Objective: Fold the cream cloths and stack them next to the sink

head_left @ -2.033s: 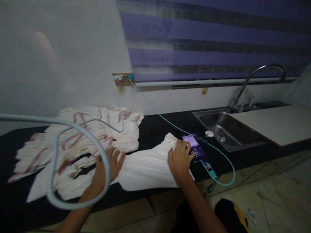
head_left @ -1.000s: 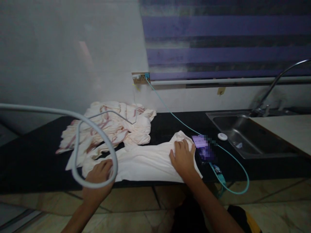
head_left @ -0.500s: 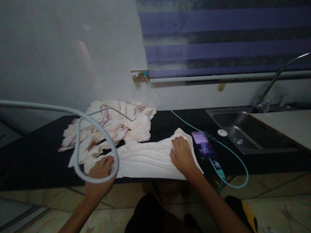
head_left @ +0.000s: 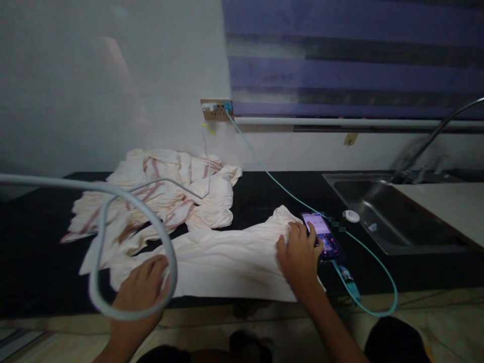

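No writing can be read anywhere; the lit screen of the phone point(head_left: 322, 240) is blurred. A cream garment point(head_left: 227, 259) lies stretched along the front of the black countertop point(head_left: 260, 199). The left hand point(head_left: 140, 290) lies flat on its left end, fingers loosely spread and gripping nothing. The right hand point(head_left: 298, 257) presses palm-down on its right end, fingers extended, their tips reaching the phone's left edge.

Behind the garment and touching it lies a crumpled cream cloth with reddish stripes point(head_left: 159, 194). A teal charging cable point(head_left: 272, 179) runs from the wall socket point(head_left: 215, 110) across the counter to the phone, then loops off the front edge. A small white round object point(head_left: 352, 217) sits just right of the phone, beside the steel sink point(head_left: 393, 222), whose curved tap point(head_left: 442, 128) rises at the far right. A pale board point(head_left: 446, 204) covers part of the sink. A grey cord point(head_left: 124, 212) loops close to the camera, crossing in front of the left hand and the striped cloth.

The garment's near edge lies along the counter's front edge. Bare counter shows between the striped cloth and the sink, and at far left.
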{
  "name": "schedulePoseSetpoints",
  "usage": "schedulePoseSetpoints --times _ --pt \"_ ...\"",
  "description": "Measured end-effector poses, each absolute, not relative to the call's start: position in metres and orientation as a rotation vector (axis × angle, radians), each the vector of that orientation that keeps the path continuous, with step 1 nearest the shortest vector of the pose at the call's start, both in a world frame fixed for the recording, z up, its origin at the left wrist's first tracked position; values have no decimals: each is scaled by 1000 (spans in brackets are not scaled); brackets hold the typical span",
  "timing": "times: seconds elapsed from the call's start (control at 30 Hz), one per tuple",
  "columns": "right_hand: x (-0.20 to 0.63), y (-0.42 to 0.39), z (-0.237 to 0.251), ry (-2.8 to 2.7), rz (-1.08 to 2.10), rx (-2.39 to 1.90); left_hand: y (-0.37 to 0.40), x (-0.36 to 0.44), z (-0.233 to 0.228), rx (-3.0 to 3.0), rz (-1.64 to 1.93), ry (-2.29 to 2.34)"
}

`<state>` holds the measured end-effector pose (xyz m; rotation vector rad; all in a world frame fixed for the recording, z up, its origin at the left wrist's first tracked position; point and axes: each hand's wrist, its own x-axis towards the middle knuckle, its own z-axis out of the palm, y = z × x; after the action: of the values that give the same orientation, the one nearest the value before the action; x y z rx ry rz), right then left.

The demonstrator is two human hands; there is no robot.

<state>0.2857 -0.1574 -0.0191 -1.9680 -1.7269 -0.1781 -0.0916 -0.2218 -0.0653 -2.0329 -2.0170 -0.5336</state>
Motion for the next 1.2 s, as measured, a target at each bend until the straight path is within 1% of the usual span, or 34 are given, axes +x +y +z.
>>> schedulePoseSetpoints --times 0.13,0.23,0.33,0.47,0.57,0.67,0.73,0.83,1.03,1.07,1.13,1.2 --pt "288 -158 -23 -1737 -214 -1881 -220 -92 -64 -2041 -579 -1965" --pt "289 -158 -26 -1768 -220 -1793 -227 -75 -56 -2045 -717 -1859" --pt "288 -156 -30 -1876 -167 -1617 -240 -25 -42 -2111 -971 -1738" --pt "287 -153 -36 -1970 -49 -1378 -238 70 -17 -2518 -1171 -1546" --pt "288 -152 -37 -1970 8 -1338 -210 126 -7 -2695 -1348 -1605" --pt "290 -152 -37 -1982 77 -1350 -173 156 -14 -2776 -1388 -1749" --pt "291 -152 -39 -1989 121 -1364 -152 163 -23 -2798 -1357 -1758" --pt "289 -152 -45 -1961 102 -1349 -124 162 -29 -2825 -1187 -1710" --pt "285 -157 -54 -1844 41 -1338 -39 155 -5 -2733 -815 -1837" --pt "285 -159 -54 -1825 47 -1332 -24 156 -1 -2806 -719 -1878" --pt "284 -163 -55 -1802 63 -1327 -1 161 7 -3085 -573 -1778" --pt "284 -166 -55 -1794 72 -1329 14 170 13 -3282 -530 -1628"
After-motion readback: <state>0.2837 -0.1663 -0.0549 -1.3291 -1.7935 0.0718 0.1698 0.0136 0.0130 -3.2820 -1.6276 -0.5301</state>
